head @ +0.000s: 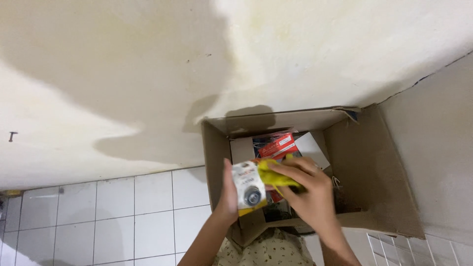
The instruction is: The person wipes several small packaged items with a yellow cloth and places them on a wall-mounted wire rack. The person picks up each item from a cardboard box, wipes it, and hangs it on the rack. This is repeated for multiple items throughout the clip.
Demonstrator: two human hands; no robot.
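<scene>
Over the open cardboard box [367, 162], the left hand [227, 193] is gripping a yellow-backed packet [250, 189]; the right hand [304, 189] is pinching its top edge. Best supporting it underneath while lifting.

Packet [250, 189] sitting between both hands' fingers [290, 172], above open box [367, 162]; smaller boxes [281, 145] lying inside, beyond the fingers; wall behind.

- Cream plaster wall [123, 59], stained, with broad shadows across it.
- White tiled floor [98, 216], grey grout.
- A small dark mark [13, 135], perhaps a nail, on the wall.
</scene>
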